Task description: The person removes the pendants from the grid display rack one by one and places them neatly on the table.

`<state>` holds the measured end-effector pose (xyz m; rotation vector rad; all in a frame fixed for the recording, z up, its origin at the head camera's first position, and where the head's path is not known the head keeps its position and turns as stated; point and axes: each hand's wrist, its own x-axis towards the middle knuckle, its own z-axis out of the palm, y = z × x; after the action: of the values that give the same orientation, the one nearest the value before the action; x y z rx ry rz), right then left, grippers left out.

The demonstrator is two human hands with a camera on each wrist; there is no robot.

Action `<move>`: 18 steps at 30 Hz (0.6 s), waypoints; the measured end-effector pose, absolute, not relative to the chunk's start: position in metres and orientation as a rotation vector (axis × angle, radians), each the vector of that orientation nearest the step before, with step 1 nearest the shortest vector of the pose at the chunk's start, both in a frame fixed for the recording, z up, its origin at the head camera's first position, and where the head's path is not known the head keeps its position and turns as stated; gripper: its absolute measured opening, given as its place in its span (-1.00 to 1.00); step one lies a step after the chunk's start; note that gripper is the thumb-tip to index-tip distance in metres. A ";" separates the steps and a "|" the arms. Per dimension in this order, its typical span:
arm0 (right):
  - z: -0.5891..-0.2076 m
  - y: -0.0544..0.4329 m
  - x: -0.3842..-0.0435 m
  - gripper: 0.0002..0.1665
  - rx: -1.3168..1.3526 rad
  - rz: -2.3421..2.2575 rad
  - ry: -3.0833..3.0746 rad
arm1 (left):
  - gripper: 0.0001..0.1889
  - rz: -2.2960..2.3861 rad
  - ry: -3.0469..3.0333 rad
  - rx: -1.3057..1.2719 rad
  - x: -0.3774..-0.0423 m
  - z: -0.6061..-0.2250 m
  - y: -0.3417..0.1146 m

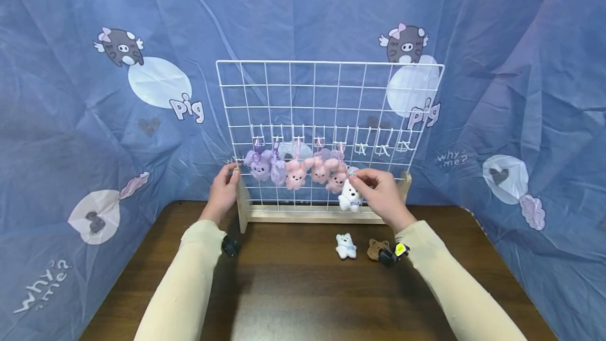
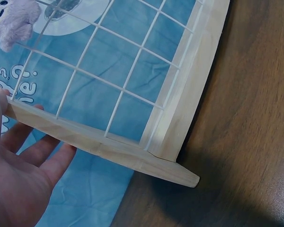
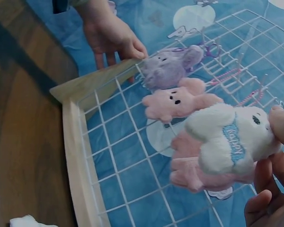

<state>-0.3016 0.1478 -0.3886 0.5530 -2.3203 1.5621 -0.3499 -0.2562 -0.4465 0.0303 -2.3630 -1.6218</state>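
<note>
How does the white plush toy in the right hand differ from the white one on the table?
The held toy is raised upright in the right hand; the lying toy rests on the table. The right hand partly covers the held toy's head; no hand touches the lying toy. Both are white, with a blue band.

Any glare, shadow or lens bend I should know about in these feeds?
Head: faint sheen on the tabletop toward the bottom; left wrist: dark shadow beside the wooden stand, whose edges look bowed; right wrist: dark shadow band across the tabletop.
</note>
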 end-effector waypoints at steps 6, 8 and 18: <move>-0.398 0.143 -0.302 -0.82 0.587 1.581 -2.346 | -0.64 -1.617 -2.349 0.028 -0.351 -0.447 -0.255; -0.402 0.140 -0.302 -0.83 0.598 1.596 -2.343 | -0.64 -1.614 -2.352 0.030 -0.351 -0.447 -0.255; -0.419 0.128 -0.301 -0.87 0.654 1.566 -2.397 | -0.63 -1.605 -2.367 0.033 -0.350 -0.446 -0.255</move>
<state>-0.3013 0.1276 -0.4194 0.6536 -2.3965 1.5663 -0.3498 -0.2551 -0.4457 0.0325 -2.3671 -1.6048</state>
